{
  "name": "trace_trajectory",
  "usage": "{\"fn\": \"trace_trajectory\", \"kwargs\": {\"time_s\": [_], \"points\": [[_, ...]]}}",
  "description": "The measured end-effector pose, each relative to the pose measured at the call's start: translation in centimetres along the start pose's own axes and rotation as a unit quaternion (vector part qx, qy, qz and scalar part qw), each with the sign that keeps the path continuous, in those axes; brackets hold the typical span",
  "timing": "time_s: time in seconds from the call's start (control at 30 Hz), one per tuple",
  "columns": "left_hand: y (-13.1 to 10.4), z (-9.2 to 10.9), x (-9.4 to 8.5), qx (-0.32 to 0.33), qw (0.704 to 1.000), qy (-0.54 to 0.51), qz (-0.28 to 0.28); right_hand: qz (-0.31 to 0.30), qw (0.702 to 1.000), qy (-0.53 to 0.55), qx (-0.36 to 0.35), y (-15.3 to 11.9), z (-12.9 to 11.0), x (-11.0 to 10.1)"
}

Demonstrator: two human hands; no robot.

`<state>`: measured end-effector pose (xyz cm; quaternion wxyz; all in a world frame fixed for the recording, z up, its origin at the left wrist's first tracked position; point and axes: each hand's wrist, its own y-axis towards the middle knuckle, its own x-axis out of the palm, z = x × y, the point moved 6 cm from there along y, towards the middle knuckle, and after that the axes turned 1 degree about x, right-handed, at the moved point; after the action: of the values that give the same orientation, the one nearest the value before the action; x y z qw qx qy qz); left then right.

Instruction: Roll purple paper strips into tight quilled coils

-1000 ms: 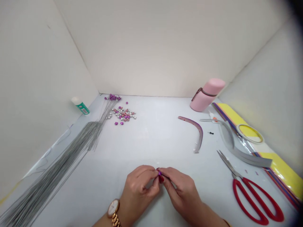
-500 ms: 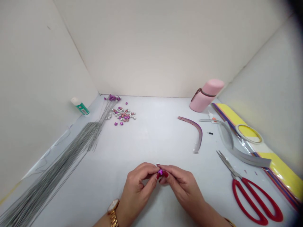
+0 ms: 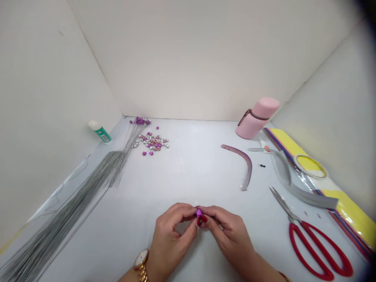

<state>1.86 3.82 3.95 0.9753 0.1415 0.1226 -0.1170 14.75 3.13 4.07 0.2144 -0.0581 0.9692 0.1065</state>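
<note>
A small shiny purple paper star is pinched between the fingertips of both hands, low in the middle of the view. My left hand grips it from the left with thumb and forefinger. From the right, my right hand closes on the same star, its red-nailed thumb at the front. Fingers cover part of the star. Beyond the hands, to the left, lies a pile of small silver, pink and purple stars. A bent strip of purple-pink paper rests on the table to the right.
Thin grey wires run along the left, near a bundle of star-tipped wires and a glue stick. On the right are red-handled scissors, grey strips, a tape roll, yellow sheets and a pink bottle.
The purple star has turned slightly between the fingertips, and the fingers have shifted a little around it. Everything on the table stays in place.
</note>
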Motion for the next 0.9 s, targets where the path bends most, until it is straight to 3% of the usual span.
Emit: {"fn": "trace_trajectory", "kwargs": {"time_s": [0.6,0.9], "points": [[0.16,0.24,0.0,0.01,1.0,0.026,0.004,-0.095,0.99,-0.093,-0.037,0.16,-0.39,0.0],[-0.04,0.42,-0.02,0.045,0.996,0.066,0.036,-0.07,0.988,-0.115,-0.069,-0.22,-0.89,0.25]]}}
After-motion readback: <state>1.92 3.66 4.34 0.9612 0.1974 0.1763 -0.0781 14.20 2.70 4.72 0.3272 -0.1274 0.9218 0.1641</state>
